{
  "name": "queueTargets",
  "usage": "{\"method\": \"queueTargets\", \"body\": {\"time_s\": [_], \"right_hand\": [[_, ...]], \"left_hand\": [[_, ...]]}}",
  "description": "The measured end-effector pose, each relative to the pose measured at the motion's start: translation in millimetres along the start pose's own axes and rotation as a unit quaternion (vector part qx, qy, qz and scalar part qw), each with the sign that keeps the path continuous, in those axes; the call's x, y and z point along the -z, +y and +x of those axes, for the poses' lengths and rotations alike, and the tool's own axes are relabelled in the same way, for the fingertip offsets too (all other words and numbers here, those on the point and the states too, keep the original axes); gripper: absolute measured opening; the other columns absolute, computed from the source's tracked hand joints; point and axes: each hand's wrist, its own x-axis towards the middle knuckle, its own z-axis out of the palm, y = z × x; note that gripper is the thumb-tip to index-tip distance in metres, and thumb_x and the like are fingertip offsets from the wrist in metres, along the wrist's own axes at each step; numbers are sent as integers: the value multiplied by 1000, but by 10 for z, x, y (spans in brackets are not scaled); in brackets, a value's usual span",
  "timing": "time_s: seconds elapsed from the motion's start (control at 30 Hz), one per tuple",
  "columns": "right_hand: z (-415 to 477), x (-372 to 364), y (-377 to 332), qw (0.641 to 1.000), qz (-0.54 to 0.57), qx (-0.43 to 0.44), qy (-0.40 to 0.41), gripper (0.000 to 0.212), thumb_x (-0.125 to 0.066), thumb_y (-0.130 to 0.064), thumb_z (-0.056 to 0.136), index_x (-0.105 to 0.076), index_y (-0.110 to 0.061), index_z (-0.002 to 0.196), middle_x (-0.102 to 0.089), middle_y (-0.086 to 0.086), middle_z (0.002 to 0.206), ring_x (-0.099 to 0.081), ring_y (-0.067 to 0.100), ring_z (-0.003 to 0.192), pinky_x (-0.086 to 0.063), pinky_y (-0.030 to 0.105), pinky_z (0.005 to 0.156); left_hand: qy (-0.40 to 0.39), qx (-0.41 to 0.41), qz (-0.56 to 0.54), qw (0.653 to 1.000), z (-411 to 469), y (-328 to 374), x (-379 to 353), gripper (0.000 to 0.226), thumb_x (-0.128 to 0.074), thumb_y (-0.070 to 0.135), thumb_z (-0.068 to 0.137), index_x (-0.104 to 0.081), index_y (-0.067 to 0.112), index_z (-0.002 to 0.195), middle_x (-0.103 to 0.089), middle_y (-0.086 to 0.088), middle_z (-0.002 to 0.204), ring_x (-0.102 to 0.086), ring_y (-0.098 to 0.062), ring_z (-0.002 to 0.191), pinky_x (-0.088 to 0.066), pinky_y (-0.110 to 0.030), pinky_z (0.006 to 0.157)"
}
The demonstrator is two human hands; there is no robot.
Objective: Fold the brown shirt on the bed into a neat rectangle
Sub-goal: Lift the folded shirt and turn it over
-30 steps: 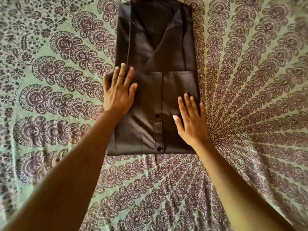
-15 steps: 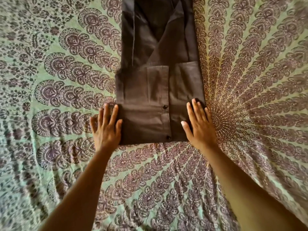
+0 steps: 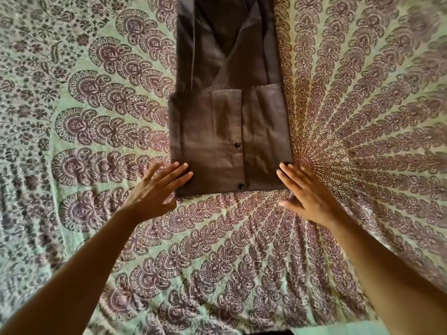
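Since half a second ago both hands are sliding back toward the near edge of the shirt, the left one lifting off the bedspread and the right one coming off the cloth to its corner.

On the left, the left hand (image 3: pixel 154 189) is hovering by the near left corner of the brown shirt (image 3: pixel 229 131), palm down, fingers spread loosely apart and gripping nothing; the fingertips (image 3: pixel 185 165) are lying over the shirt's edge, though whether they are pressing on it cannot be told.

In the middle, the shirt is lying flat on the patterned bedspread (image 3: pixel 84 105), folded into a long narrow strip with its lower part doubled up over the chest. Two dark buttons (image 3: pixel 237 145) are showing along the placket, and the collar end is running out of view at the top.

On the right, the right hand (image 3: pixel 307 192) is reaching flat at the near right corner, fingers straight and close together, holding nothing, its fingertips (image 3: pixel 281 166) just touching the shirt's edge.
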Motion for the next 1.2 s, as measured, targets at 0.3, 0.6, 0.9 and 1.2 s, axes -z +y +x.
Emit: {"method": "queueTargets", "body": {"time_s": [0.3, 0.6, 0.9, 1.2], "right_hand": [[140, 181, -124, 974, 150, -51, 165, 44, -32, -22, 91, -58, -4, 122, -55, 10, 131, -48, 27, 125, -29, 40, 111], [-290, 1188, -577, 851, 459, -133, 217, 59, -39, -58, 86, -63, -7, 102, -57, -22, 63, -37, -1, 44, -25, 6, 44], [-531, 1624, -606, 858, 439, -173, 202, 34, -37, -48, 88, -60, -23, 88, -60, 20, 69, -53, 35, 59, -38, 37, 46], [875, 1258, 103, 842, 353, -188, 363, 35, -42, -29, 94, -62, -2, 97, -63, 13, 71, -53, 21, 57, -35, 32, 52]], "left_hand": [[102, 96, -211, 967, 112, 183, 145, 47, -35, 28, 86, -59, 15, 124, -56, -7, 131, -48, -22, 126, -16, -22, 113], [170, 240, -482, 825, -200, 565, 934, 30, -39, 32, 78, -66, 38, 91, -54, -9, 57, -48, -17, 45, -41, -30, 43], [176, 268, -566, 759, -304, 866, 1584, 29, -42, 20, 76, -68, 34, 73, -61, 11, 62, -50, 3, 60, -39, -18, 57], [302, 370, -491, 729, 1057, 121, 1113, 18, -46, 13, 94, -58, 20, 106, -59, 5, 77, -50, -12, 68, -34, -22, 53]]}}
